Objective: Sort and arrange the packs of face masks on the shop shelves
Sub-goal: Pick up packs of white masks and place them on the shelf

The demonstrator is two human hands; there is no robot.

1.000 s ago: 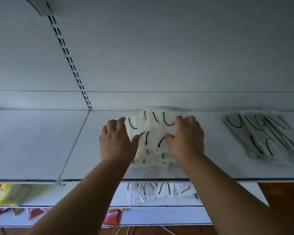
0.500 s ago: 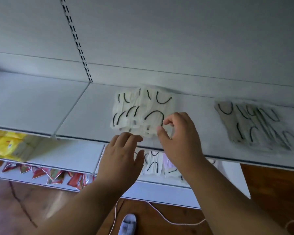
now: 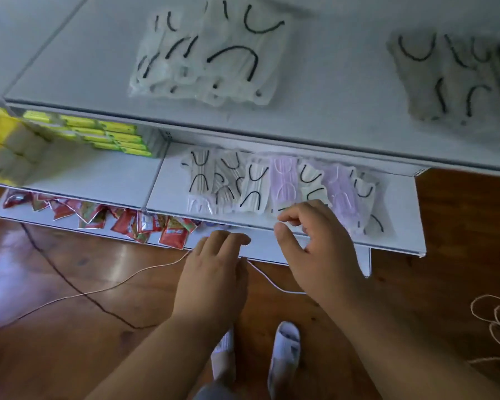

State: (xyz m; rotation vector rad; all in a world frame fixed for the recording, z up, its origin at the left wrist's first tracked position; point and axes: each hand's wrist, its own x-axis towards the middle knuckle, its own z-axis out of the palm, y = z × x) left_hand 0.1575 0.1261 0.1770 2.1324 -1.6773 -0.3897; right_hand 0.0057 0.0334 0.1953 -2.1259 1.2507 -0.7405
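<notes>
A stack of white mask packs [image 3: 211,53] with black ear loops lies on the top shelf [image 3: 329,90]. A grey stack [image 3: 456,76] lies to its right. On the lower shelf [image 3: 399,229] sits a mixed row of white and purple mask packs [image 3: 283,186]. My right hand [image 3: 318,243] hovers over that row's front edge, thumb and fingers loosely curled and holding nothing. My left hand [image 3: 214,269] hangs lower and to the left, in front of the shelf edge, fingers relaxed and empty.
Yellow-green boxes [image 3: 98,134] fill the lower shelf's left bay. Red snack sachets [image 3: 133,223] lie on the bottom shelf. A thin cord [image 3: 98,290] runs across the wooden floor, and a twine coil [image 3: 497,321] lies at right. My white-socked feet [image 3: 283,350] stand below.
Both hands have let go of the white stack on the top shelf and dropped toward the lower shelf. The view has tilted downward.
</notes>
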